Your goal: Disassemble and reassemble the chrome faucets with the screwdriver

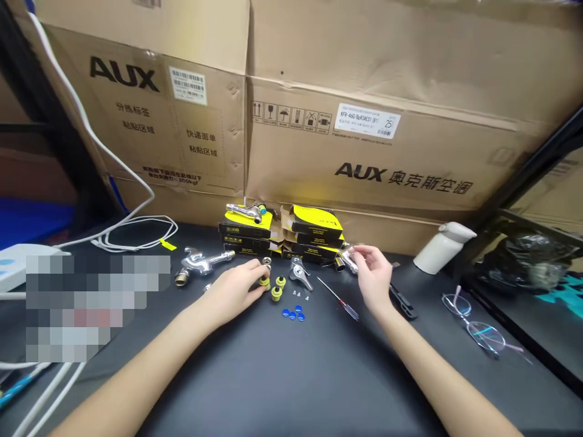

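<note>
"Down on the black desk (291,376), what have my hands got?"

"Your left hand (234,288) has its fingers (255,273) together on a yellow hose fitting (265,282); your right hand (373,273) has its fingers (359,250) clamped on a chrome tap body (347,261)."

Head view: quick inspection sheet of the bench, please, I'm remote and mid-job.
Surface: black desk, no spills seen.
Job's things: chrome tap, tap handle, yellow fittings, blue caps, small screws, screwdriver.
Hands: left hand at a fitting; right hand pinching a chrome part.
Clutter: glasses, white bottle, stacked boxes.
Cables: white cable, coiled left.
Surroundings: AUX cartons behind.
</note>
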The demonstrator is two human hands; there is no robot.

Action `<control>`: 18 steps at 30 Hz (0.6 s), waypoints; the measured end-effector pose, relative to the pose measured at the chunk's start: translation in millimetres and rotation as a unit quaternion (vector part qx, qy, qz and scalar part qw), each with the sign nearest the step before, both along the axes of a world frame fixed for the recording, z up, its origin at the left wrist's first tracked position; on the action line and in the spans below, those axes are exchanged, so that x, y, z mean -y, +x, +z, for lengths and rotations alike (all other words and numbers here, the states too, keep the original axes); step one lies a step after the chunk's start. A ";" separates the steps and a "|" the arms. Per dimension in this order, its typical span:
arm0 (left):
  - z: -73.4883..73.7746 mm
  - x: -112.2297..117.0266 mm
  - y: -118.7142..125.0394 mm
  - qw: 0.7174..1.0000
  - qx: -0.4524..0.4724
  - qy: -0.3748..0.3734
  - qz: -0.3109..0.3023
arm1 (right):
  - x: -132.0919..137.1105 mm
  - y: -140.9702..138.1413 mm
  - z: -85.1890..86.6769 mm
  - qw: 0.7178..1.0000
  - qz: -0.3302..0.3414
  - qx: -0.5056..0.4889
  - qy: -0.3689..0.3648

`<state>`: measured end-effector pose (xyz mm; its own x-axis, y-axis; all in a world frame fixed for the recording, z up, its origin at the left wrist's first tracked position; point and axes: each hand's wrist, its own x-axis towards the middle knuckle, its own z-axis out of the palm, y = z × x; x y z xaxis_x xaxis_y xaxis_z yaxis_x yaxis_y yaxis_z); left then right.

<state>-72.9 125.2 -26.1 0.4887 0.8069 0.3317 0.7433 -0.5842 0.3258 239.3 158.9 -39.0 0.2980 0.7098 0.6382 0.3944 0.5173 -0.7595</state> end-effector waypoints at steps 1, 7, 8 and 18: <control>0.1 -0.1 0.0 1.000 -0.003 -0.004 -0.001 | -2.6 5.7 0.5 0.999 -0.005 0.040 -0.014; -1.7 -2.5 0.6 1.000 -0.012 -0.020 -0.005 | -10.6 24.6 -6.9 0.934 -0.028 0.343 -0.092; -1.9 -2.5 0.9 1.000 -0.012 -0.020 -0.007 | -11.2 24.8 -8.9 0.930 -0.026 0.353 -0.103; -2.4 -2.6 3.7 0.998 0.034 -0.058 -0.022 | -9.0 13.5 -11.4 0.901 -0.068 0.385 -0.186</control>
<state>-69.2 127.8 -28.5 0.5044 0.8196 0.2718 0.6912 -0.5719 0.4418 252.8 167.9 -50.5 -0.0312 0.9079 0.4180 0.9196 0.1899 -0.3440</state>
